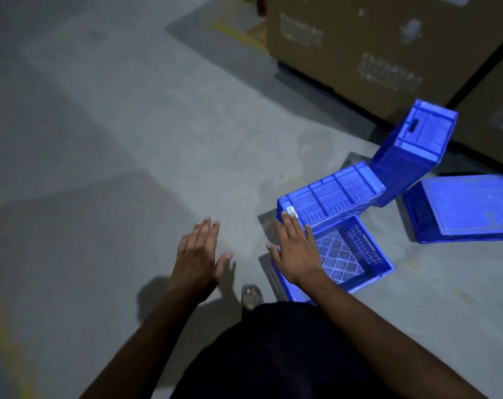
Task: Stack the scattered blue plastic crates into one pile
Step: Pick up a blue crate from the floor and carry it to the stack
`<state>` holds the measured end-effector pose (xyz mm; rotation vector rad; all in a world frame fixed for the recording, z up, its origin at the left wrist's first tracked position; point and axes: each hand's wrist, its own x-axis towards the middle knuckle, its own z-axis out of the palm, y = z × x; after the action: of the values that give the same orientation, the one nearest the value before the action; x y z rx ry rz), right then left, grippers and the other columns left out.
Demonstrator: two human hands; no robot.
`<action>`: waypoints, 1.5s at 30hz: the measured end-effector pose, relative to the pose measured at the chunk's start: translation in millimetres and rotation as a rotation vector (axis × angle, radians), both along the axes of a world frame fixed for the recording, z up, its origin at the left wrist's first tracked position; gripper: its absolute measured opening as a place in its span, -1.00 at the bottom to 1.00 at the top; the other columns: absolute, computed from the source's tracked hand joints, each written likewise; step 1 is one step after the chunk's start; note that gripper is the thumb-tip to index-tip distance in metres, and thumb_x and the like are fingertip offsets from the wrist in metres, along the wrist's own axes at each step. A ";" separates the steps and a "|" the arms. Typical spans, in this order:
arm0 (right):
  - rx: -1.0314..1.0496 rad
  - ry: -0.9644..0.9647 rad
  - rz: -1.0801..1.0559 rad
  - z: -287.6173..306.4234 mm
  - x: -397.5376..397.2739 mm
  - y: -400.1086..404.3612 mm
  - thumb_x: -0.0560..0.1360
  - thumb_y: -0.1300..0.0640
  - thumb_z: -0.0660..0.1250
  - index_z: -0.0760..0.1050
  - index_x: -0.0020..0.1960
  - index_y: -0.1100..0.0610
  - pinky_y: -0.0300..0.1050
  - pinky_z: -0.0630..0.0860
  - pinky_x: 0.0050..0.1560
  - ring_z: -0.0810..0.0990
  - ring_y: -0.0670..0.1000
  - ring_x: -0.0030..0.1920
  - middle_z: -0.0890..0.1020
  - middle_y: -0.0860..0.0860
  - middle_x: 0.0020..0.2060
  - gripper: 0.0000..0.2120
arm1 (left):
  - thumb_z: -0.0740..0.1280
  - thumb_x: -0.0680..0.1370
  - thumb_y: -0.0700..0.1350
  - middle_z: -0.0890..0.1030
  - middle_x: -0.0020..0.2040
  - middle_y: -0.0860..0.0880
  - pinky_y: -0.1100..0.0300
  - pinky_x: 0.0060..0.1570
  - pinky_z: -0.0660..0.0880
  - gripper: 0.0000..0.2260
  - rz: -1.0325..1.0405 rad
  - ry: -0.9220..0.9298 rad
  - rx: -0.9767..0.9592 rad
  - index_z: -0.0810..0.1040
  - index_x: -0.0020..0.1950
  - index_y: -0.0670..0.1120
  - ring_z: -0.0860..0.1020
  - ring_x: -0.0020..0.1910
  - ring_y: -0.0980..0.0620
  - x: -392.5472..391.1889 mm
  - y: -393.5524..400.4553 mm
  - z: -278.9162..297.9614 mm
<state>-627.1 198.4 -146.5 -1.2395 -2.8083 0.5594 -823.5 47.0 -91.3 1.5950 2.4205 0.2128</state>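
I see four blue slatted plastic crates (342, 249) tumbled on the grey concrete floor (129, 139) near tall cardboard boxes (374, 47). My left hand (197, 254) and right hand (297, 254) hover flat, fingers straight, holding nothing, the right above the nearest upright crate. They look light and rigid; I'd grasp opposite rims or handle slots.

Both forearms are bare, with no sleeves, watch or rings visible. Dark black trousers (273, 355) cover the legs; a sandal (251, 296) shows toes.

Probably a dim warehouse, bare concrete floor (115, 139), large labelled cardboard cartons (374, 47), scattered blue plastic crates (330, 194)
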 end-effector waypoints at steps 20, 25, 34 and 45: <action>-0.256 -0.156 -1.097 -76.5 -244.2 302.0 0.59 -0.13 0.16 0.19 0.56 0.13 0.21 0.18 0.47 0.15 0.16 0.56 0.14 0.15 0.59 -0.38 | -0.04 0.59 0.30 0.06 0.64 -0.05 0.00 0.52 0.02 -0.31 -1.128 0.012 -0.260 0.05 0.63 -0.04 0.04 0.61 -0.04 -296.3 557.6 -44.6; -0.269 -0.107 -1.455 -121.1 -234.8 346.0 0.52 0.00 0.28 0.31 0.47 0.22 0.12 0.41 0.31 0.40 0.20 0.38 0.37 0.19 0.47 -0.43 | -0.01 0.54 0.26 0.12 0.62 -0.07 0.02 0.51 0.01 -0.29 -1.650 0.156 -0.394 0.14 0.61 -0.07 0.12 0.59 -0.07 -246.1 666.7 -98.8; -0.707 -0.099 -1.822 -309.7 -186.9 475.1 0.57 -0.07 0.26 -0.03 0.59 0.27 0.27 0.12 0.49 0.01 0.30 0.57 0.03 0.29 0.57 -0.21 | 0.13 0.60 0.17 0.31 0.55 -0.16 -0.11 0.44 0.25 -0.40 -2.025 0.121 -0.333 0.30 0.54 -0.16 0.27 0.53 -0.15 -142.3 797.0 -263.3; -0.621 -0.399 -1.996 -392.0 -167.9 496.5 0.49 0.38 0.17 0.41 0.18 0.36 0.00 0.51 -0.17 0.66 0.19 -0.11 0.63 0.19 -0.08 -0.73 | 0.13 0.58 0.18 0.20 0.60 -0.04 0.05 0.51 0.10 -0.34 -2.182 0.150 -0.479 0.10 0.62 -0.05 0.12 0.59 -0.03 -118.2 905.5 -387.4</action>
<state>-795.0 694.9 -538.6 -3.2269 -0.2249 0.8140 -941.7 952.5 -478.7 2.6846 -0.2737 -0.7480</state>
